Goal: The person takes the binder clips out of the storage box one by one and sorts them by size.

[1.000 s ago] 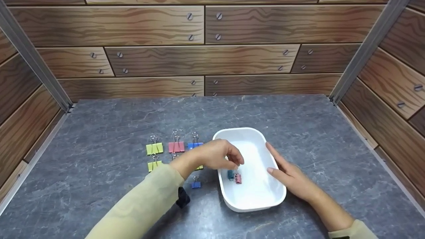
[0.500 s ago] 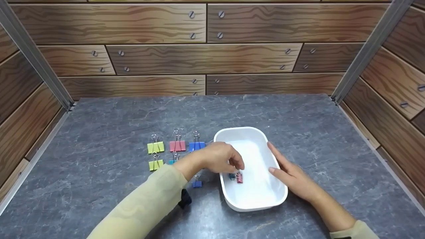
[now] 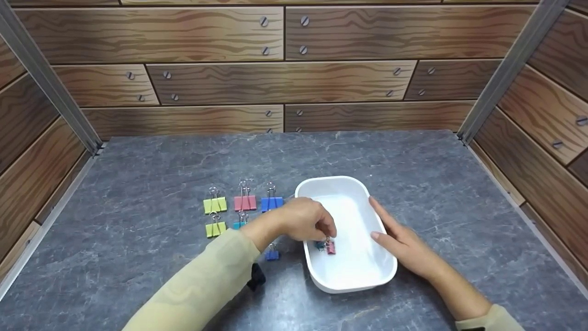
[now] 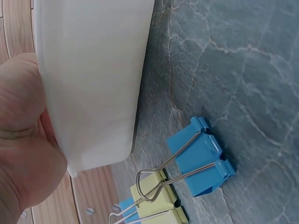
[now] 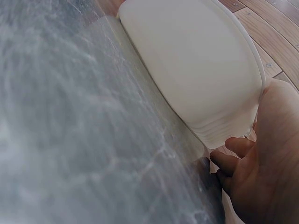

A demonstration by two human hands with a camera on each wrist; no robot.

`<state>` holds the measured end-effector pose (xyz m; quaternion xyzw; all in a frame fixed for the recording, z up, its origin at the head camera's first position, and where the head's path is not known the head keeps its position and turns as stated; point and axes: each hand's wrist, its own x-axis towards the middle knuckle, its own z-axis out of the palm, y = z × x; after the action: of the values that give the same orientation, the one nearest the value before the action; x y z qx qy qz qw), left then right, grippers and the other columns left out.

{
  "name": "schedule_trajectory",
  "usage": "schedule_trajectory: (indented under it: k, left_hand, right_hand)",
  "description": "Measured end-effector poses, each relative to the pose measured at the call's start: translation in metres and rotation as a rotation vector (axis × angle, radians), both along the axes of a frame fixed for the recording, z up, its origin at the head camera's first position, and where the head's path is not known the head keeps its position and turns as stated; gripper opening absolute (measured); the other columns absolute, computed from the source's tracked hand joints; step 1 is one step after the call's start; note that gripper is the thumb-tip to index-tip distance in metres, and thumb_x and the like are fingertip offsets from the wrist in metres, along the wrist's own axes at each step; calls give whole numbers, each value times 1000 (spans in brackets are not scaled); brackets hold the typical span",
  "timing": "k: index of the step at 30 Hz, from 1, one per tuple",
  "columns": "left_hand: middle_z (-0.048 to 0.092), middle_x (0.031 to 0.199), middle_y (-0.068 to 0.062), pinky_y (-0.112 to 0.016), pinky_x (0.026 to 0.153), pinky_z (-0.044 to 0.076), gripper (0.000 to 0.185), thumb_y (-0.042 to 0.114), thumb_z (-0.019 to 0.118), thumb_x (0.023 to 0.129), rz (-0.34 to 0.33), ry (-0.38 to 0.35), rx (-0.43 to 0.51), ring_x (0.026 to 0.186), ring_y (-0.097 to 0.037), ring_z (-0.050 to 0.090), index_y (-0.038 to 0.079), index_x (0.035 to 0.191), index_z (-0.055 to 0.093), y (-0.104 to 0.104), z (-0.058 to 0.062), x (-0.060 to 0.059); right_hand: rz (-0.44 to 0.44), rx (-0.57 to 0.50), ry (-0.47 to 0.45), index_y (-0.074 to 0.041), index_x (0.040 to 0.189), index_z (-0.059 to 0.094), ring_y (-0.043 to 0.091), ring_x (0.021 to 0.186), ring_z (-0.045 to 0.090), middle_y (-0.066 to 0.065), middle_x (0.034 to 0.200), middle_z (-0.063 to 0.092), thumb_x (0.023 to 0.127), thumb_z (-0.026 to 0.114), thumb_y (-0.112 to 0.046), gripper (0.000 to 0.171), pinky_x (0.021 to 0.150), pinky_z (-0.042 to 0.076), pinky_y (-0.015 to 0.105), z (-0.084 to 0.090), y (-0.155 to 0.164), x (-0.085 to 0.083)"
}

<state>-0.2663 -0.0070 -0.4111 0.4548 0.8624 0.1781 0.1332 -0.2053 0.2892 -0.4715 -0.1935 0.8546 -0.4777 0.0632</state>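
My left hand [image 3: 305, 219] reaches over the near-left wall of a white plastic tub [image 3: 356, 280], thumb and fingertips together at the metal handles of a small pink binder clip [image 3: 331, 248] inside it. Beside that clip lies a small teal binder clip [image 3: 320, 246], partly covered by the hand. In the left wrist view the tub wall hides the fingertips of the left hand [image 4: 25, 135]. My right hand [image 3: 406, 248] holds the tub's right side, thumb on the rim and fingers along the outside; in the right wrist view its fingers [image 5: 226, 163] curl by the tub's corner.
Left of the tub, binder clips lie in rows: yellow-green [image 3: 215, 205], pink [image 3: 245, 202] and blue [image 3: 272, 203], with another yellow-green [image 3: 216, 229] and a teal one [image 3: 239, 225] nearer. A small blue clip [image 3: 272, 255] lies below the left forearm. Wood-patterned walls enclose the table.
My left hand has lowered into the tub, its fingertips coming down to the pink clip's handles. The right hand and the tub have stayed put.
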Motion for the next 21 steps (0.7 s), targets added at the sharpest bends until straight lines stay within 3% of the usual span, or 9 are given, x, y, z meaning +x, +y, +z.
schedule_trajectory:
  k: [21]
  left_hand:
    - [80,96,11,-25,74,46,16,13,76,94,8,38,-36,76,1,58,23,104,85,2,1,2]
  right_hand:
    - [2,-14,25,-33,170,22,28,152,33,7,173,26,110,59,-27,71,110,37,18,-1,1,1]
